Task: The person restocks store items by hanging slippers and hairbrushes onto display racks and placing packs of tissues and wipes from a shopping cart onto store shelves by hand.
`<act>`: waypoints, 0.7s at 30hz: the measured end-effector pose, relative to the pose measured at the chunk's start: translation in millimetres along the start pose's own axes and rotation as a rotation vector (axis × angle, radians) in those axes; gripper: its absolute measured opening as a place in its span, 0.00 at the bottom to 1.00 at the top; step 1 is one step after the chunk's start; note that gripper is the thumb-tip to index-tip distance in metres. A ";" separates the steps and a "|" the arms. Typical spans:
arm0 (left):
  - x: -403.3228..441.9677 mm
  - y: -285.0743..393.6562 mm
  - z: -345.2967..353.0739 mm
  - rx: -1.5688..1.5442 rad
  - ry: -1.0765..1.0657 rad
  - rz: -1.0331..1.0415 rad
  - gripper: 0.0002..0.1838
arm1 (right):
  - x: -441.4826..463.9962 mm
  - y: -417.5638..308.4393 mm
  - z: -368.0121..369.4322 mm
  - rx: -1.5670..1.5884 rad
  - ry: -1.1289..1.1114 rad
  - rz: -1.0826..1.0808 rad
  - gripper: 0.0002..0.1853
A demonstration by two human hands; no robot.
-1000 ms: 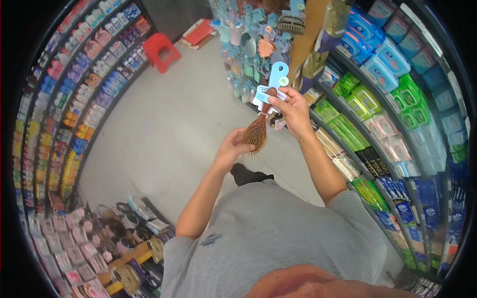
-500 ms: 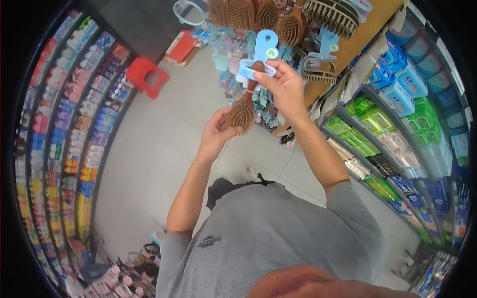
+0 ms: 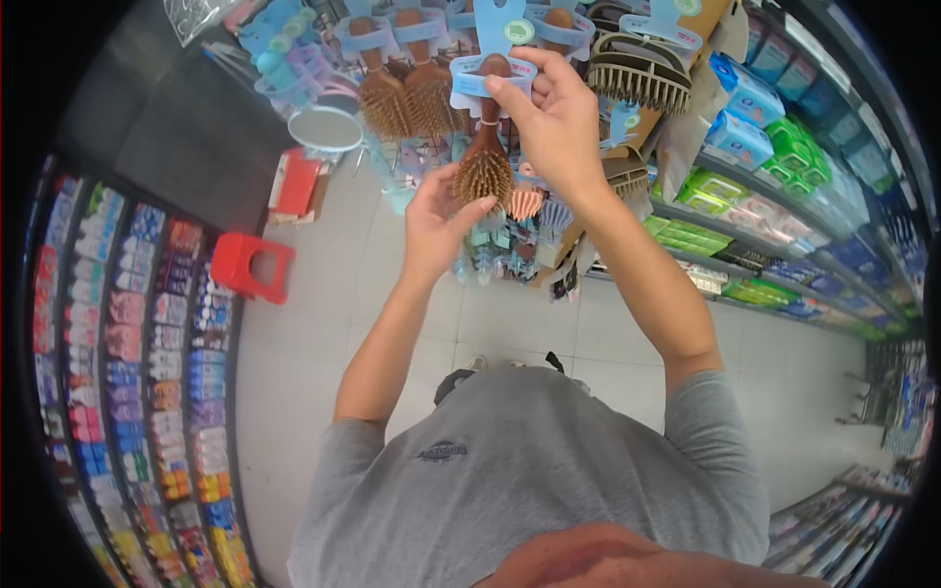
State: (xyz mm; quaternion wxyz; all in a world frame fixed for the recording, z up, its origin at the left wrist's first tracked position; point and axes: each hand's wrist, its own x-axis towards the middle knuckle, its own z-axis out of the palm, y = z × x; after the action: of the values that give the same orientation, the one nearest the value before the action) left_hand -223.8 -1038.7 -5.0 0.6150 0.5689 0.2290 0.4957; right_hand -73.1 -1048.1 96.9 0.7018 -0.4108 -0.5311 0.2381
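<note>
A brown paddle-shaped hairbrush [image 3: 484, 171] with pale bristles hangs upside down, its head lowest and its handle fixed to a light blue card tag [image 3: 503, 27]. My right hand [image 3: 559, 122] pinches the tag and upper handle between thumb and fingers. Round the bristled head, my left hand [image 3: 436, 218] has its thumb at the lower right edge and its fingers at the back. Similar brown hairbrushes [image 3: 384, 103] hang just behind, to the left. Large hair claw clips [image 3: 642, 78] hang to the right.
A round mirror [image 3: 326, 128] hangs left of the brushes. On the floor stands a red plastic stool [image 3: 253, 269]. Stocked shelves [image 3: 147, 363] run along the left, and shelves with packs of wipes [image 3: 745, 137] line the right. Small accessories [image 3: 500, 250] hang below the brush.
My view has tilted up toward the display rack, so more hanging brushes show. Both hands keep their hold on the hairbrush and its tag, now higher in view and nearer the rack.
</note>
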 end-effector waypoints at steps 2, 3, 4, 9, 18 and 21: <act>8.9 2.7 -6.8 0.035 -0.026 0.108 0.28 | 1.2 -9.2 6.2 0.027 -0.001 -0.066 0.20; 11.3 5.2 -8.8 0.031 -0.044 0.108 0.28 | 1.8 -13.1 8.1 0.018 0.014 -0.073 0.20; 14.2 10.7 -10.3 0.059 -0.058 0.161 0.28 | 3.0 -16.7 10.9 0.020 0.025 -0.128 0.19; 27.6 31.9 -18.5 0.079 -0.131 0.234 0.29 | 15.5 -33.8 26.2 -0.037 0.052 -0.203 0.21; 26.7 23.8 -36.2 0.059 -0.175 0.143 0.30 | 20.7 -11.8 28.8 -0.199 0.082 -0.135 0.22; 33.6 20.0 -33.9 0.120 -0.154 0.102 0.30 | 27.2 -5.4 25.8 -0.200 0.069 -0.110 0.22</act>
State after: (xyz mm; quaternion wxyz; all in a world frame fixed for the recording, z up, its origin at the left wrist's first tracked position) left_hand -245.9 -996.2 14.6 0.5694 0.6520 0.1811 0.4668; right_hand -89.1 -1021.7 118.8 0.6872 -0.4566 -0.5496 0.1308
